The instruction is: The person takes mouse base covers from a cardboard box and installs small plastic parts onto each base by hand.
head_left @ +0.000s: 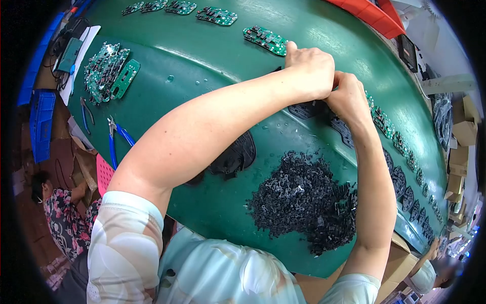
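Note:
My left hand [311, 73] is closed, its thumb close to one end of a green circuit board [265, 40] on the table. Right beside it, my right hand [347, 95] is bent inward with its fingers curled shut, and the two hands overlap in this view. What their fingers hold is hidden behind the knuckles. Under the hands shows part of a black plastic housing [306, 109], and another black piece [342, 130] lies by my right wrist. Beneath my left forearm sits a further black plastic part [235, 156].
A heap of small black parts [298, 195] lies between my arms on the green table [223, 213]. Stacked circuit boards [105, 71] and blue-handled pliers [112, 142] are at left. Boards [216, 15] line the far side; black housings [399, 181] run along the right. Other people sit nearby.

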A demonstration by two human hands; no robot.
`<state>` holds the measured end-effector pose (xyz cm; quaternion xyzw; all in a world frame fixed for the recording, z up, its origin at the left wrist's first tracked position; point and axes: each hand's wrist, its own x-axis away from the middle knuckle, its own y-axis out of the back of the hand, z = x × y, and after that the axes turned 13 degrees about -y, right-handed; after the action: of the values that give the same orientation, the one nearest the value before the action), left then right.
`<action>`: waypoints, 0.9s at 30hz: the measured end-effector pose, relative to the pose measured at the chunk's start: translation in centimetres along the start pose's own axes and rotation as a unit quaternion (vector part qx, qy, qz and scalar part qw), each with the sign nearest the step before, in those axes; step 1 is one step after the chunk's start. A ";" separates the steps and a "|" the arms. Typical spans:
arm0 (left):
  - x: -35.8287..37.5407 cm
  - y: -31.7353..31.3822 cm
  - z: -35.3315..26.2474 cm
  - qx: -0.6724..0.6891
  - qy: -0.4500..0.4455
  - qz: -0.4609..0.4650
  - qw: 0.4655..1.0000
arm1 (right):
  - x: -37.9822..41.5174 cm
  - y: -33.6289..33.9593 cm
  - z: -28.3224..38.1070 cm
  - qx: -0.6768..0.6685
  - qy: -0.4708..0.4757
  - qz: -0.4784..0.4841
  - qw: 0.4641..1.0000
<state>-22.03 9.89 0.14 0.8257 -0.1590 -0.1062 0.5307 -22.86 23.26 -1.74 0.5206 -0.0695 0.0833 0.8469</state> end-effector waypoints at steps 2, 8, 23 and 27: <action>0.6 0.1 0.3 -0.008 -0.043 0.025 0.999 | 0.0 0.1 -0.1 0.012 -0.001 0.001 1.000; 3.7 -0.4 3.8 -0.058 -0.241 0.018 0.969 | 0.8 0.8 0.1 0.008 -0.023 0.011 1.000; 3.8 -0.6 3.0 -0.333 -0.397 -0.014 0.856 | 1.2 -0.2 -0.3 0.048 0.016 -0.029 0.998; 3.8 -0.7 2.7 -0.279 -0.395 -0.024 0.875 | 3.1 0.7 -0.5 -0.003 0.041 -0.073 0.997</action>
<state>-19.36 6.49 -1.62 0.5359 -0.2994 -0.4763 0.6295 -20.00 24.23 -0.69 0.5179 0.0028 0.0423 0.8544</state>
